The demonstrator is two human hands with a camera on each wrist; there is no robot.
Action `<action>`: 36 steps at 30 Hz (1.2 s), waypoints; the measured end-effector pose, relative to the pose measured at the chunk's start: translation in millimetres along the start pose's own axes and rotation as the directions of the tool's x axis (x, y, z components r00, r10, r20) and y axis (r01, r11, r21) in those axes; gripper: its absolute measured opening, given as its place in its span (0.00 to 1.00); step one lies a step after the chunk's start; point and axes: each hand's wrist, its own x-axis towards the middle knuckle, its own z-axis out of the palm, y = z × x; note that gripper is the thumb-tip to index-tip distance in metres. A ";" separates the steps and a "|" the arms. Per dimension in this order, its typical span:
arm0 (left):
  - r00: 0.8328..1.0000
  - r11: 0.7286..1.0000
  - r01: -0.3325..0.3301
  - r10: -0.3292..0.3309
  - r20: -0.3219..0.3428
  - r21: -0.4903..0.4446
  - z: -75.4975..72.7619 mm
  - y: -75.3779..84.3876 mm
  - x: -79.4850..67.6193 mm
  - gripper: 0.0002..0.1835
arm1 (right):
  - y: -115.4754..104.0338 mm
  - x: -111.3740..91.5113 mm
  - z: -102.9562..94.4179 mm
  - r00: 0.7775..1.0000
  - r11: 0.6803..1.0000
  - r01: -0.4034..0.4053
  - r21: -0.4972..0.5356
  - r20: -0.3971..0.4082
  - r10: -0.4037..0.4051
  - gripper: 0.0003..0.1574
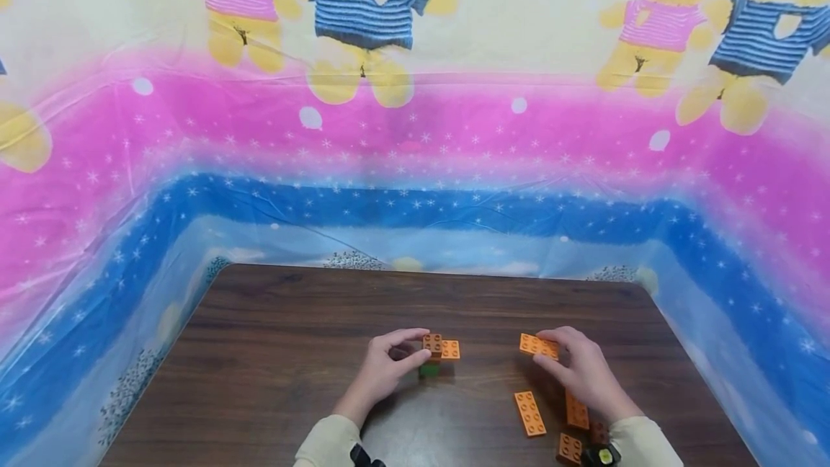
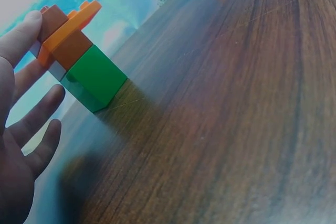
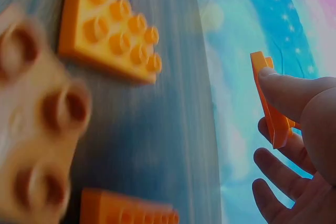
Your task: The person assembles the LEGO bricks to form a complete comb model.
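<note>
Near the middle of the table stands a small stack of toy building bricks, with a green brick (image 2: 97,80) at the bottom. Above it come a brown brick (image 2: 73,48), a flat orange brick (image 1: 450,349) jutting out to the right, and another brown brick (image 1: 431,343) on top. My left hand (image 1: 385,362) pinches the upper part of this stack between thumb and fingers. To the right, my right hand (image 1: 586,366) holds a flat orange brick (image 1: 537,345) by its near end, raised off the table in the right wrist view.
Below my right hand lie a loose orange brick (image 1: 529,414), another orange brick (image 1: 576,411) partly under the wrist, and a brown brick (image 1: 569,448). A darker brick (image 1: 599,432) is mostly hidden by the sleeve. A printed cloth (image 1: 415,215) surrounds the wooden table (image 1: 279,352).
</note>
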 end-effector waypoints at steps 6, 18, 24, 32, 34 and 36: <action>1.000 1.000 0.008 -0.008 -0.005 -0.016 0.2 2.7 -0.1 0.18 | -18.9 8.8 10.0 0.998 0.997 0.066 0.030 0.008 -0.067 0.23; 1.000 1.000 -0.002 0.002 -0.012 0.016 0.5 -0.7 0.6 0.18 | -52.7 23.3 25.4 0.984 0.982 0.176 0.070 -0.017 -0.175 0.23; 1.000 1.000 0.005 -0.004 -0.012 0.018 1.4 -1.7 0.6 0.18 | -69.8 28.1 30.6 0.977 0.972 0.212 0.101 -0.016 -0.211 0.22; 0.999 1.000 -0.001 0.001 -0.032 -0.005 3.1 -0.2 -0.2 0.18 | -86.2 34.6 40.7 0.966 0.957 0.256 0.136 -0.011 -0.257 0.23; 0.999 1.000 -0.004 0.004 -0.035 -0.006 3.1 -0.3 -0.2 0.18 | -90.1 35.6 42.5 0.966 0.955 0.255 0.153 -0.006 -0.257 0.23; 0.999 1.000 -0.007 0.007 -0.032 -0.001 2.6 0.1 -0.1 0.18 | -94.5 36.8 43.8 0.967 0.952 0.251 0.175 0.004 -0.255 0.23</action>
